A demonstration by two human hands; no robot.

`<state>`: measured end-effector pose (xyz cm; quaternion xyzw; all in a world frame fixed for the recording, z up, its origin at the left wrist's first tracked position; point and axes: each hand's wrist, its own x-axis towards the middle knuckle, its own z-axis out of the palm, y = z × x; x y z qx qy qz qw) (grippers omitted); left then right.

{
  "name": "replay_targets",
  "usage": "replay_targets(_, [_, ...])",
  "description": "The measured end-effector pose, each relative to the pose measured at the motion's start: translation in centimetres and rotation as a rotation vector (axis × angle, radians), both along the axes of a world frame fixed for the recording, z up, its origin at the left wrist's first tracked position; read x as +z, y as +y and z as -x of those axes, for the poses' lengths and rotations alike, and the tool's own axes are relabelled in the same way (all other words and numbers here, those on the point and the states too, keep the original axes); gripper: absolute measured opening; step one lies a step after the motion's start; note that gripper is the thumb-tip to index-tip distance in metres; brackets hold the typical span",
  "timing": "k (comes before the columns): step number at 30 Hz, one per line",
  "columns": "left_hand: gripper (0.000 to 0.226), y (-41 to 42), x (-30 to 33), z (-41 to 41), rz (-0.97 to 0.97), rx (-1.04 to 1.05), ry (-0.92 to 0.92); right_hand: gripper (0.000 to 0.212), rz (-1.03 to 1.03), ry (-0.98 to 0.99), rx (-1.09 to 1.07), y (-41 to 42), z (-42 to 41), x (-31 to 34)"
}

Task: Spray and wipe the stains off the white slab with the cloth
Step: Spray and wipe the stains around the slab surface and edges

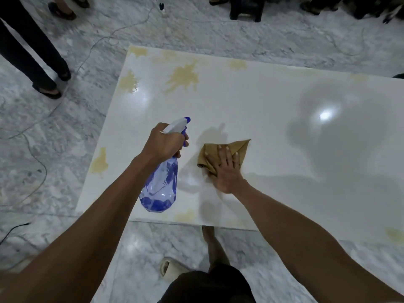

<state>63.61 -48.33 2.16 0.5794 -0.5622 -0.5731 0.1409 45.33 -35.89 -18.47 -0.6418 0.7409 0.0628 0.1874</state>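
Note:
A glossy white slab [273,101] lies on the floor with several yellowish stains [183,78] along its far-left part, left edge and near edge. My left hand [162,143] grips the neck of a clear blue spray bottle [160,184], held above the slab's near-left part with its white and blue nozzle pointing away from me. My right hand [225,169] lies flat with straight fingers on a crumpled brown cloth [220,153], pressing it onto the slab's near middle. A wet sheen shows around the cloth.
Grey marble floor [65,138] surrounds the slab, with thin cables [38,162] trailing at the left. A person's dark-trousered legs [32,55] stand at the far left. More feet and a dark stool [247,7] line the top edge. My own foot in a pale slipper [172,267] is near the slab.

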Motion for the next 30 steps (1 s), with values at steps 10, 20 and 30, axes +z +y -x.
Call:
replay_targets(10, [0.020,7.5,2.6,-7.8,0.063,-0.020,0.004,0.030,0.105,-1.023,-0.777,3.6,-7.0,15.3])
replay_targets(20, [0.020,6.6,7.9,-13.2,0.151,0.023,0.016,0.050,0.349,-1.863,-0.952,-2.3,-13.0,22.6])
replay_targets(30, [0.030,-3.3,8.2,-12.9,0.110,0.045,0.017,0.053,0.276,-1.874,-0.905,-13.8,-13.8,23.4])
